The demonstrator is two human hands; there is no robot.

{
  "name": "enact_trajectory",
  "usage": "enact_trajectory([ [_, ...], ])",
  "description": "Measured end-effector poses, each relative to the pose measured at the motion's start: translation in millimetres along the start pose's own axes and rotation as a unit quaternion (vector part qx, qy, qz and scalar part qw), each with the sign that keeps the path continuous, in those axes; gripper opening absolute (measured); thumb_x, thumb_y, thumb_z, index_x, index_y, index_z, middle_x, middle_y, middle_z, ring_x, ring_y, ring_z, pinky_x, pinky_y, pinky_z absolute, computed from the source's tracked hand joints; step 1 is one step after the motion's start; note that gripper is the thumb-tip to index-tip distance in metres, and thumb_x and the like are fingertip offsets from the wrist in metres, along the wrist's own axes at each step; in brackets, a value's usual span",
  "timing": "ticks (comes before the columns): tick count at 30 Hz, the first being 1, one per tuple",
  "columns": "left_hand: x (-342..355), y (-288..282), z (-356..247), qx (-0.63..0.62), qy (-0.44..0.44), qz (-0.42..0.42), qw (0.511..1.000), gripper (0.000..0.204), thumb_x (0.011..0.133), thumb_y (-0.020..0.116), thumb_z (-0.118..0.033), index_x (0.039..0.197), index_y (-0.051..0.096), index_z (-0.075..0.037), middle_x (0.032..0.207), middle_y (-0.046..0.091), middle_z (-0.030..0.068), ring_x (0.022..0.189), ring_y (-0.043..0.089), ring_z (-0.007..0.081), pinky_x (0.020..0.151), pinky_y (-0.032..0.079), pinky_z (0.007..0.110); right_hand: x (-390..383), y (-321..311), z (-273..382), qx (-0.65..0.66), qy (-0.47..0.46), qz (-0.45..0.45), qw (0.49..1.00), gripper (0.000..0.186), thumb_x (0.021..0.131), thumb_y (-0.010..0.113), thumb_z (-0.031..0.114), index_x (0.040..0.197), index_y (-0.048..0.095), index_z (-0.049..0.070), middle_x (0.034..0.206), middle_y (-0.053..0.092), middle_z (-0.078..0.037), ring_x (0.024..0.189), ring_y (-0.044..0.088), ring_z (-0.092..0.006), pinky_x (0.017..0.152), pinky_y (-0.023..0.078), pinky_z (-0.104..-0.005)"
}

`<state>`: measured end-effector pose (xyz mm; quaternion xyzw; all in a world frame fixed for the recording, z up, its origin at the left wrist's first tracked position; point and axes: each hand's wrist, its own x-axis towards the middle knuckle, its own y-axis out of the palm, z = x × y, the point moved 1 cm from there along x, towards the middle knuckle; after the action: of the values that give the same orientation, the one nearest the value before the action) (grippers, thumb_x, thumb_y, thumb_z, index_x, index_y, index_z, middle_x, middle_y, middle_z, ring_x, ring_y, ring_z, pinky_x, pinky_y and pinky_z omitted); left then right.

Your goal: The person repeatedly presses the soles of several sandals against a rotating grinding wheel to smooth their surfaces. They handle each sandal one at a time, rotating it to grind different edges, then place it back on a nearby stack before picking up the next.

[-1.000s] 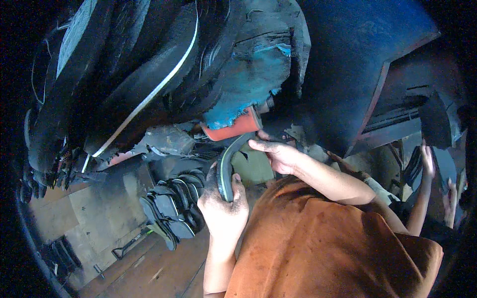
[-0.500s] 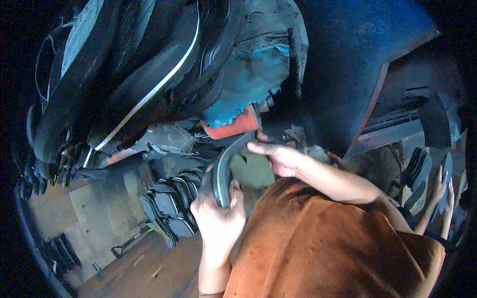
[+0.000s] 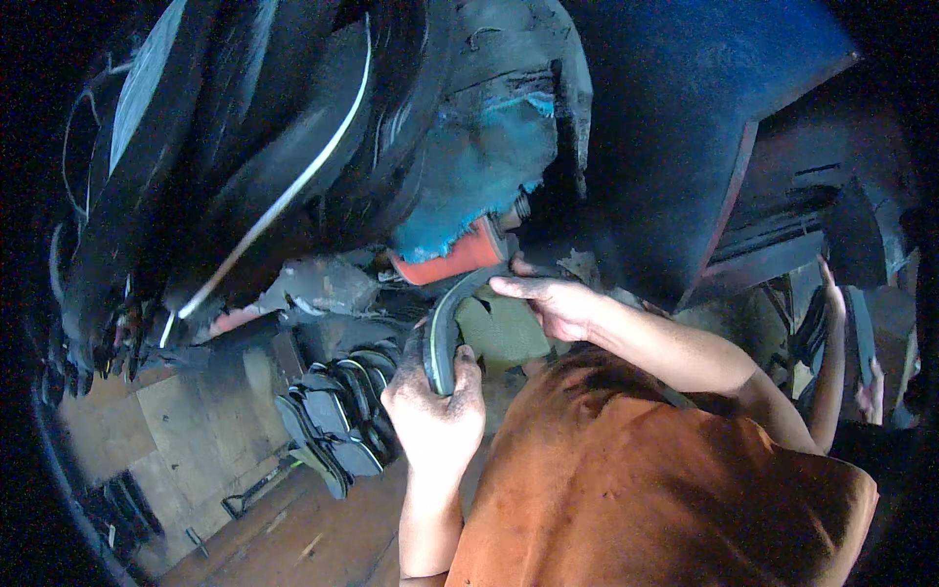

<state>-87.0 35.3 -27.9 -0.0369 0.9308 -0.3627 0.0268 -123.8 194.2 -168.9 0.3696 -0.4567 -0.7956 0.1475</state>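
Note:
A dark, curved shoe sole (image 3: 443, 342) with a pale line along its edge is gripped between my two hands. Its near end is in the closed fingers of my left hand (image 3: 435, 416). Around the far end, my right hand (image 3: 562, 305) has its thumb on top, and some fingers are hidden behind. That far end is right by the red-orange roller (image 3: 445, 262), on its near side; whether they touch I cannot tell. Ragged blue cloth (image 3: 479, 186) hangs over the roller. Below the sole, in front of me, is an olive-green piece (image 3: 504, 328).
Several dark soles (image 3: 337, 416) are piled at the left, above a brown floor (image 3: 284, 533). Large black strips (image 3: 264, 147) hang at the upper left. A dark blue panel (image 3: 665, 127) rises at the right. Beyond it, a co-worker's hand (image 3: 831, 303) is near another sole (image 3: 861, 333).
My hands keep their hold on the sole, its far end still by the roller. The whole view has shifted slightly. At the right, the co-worker's hands have moved apart.

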Motion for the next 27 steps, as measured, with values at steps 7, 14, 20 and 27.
enact_trajectory([
  [7,-31.2,-28.7,-10.0,0.072,0.028,0.008,0.997,0.033,0.081,0.066,-0.002,0.112,0.062,0.010,0.086,0.070,0.0198,0.075,0.072,0.0258,0.072,0.056,0.035,-9.5,21.1,-20.2,-0.008,-0.003,-0.020,1.000,0.075,0.092,0.071,0.020,0.154,0.028,0.017,0.138,0.051,-0.006,0.129,0.050,-0.0212,0.109,0.044,-0.0405],
  [14,-12.0,-8.8,2.1,0.040,0.010,0.036,0.999,0.036,0.083,0.066,-0.002,0.116,0.061,0.009,0.088,0.071,0.0195,0.076,0.073,0.0274,0.074,0.057,0.034,3.9,0.1,-12.4,0.014,-0.010,-0.013,1.000,0.066,0.091,0.072,0.018,0.147,0.038,0.014,0.136,0.054,-0.007,0.126,0.053,-0.0230,0.106,0.046,-0.0438],
  [20,-17.0,-19.3,-3.0,0.052,0.038,0.034,0.997,0.038,0.082,0.067,-0.002,0.118,0.060,0.009,0.087,0.071,0.0194,0.077,0.074,0.0270,0.072,0.057,0.034,-7.8,10.9,-9.8,-0.001,-0.012,-0.031,0.999,0.064,0.093,0.071,0.020,0.147,0.038,0.013,0.138,0.053,-0.007,0.126,0.053,-0.0229,0.105,0.046,-0.0427],
  [27,-30.9,-26.4,-2.9,0.058,0.112,-0.001,0.992,0.036,0.079,0.068,-0.003,0.112,0.063,0.009,0.094,0.069,0.0269,0.076,0.073,0.0336,0.071,0.058,0.037,-11.8,15.9,-30.1,0.012,-0.044,-0.017,0.999,0.082,0.093,0.070,0.016,0.157,0.020,0.017,0.143,0.049,-0.007,0.131,0.048,-0.0221,0.109,0.043,-0.0412],
])
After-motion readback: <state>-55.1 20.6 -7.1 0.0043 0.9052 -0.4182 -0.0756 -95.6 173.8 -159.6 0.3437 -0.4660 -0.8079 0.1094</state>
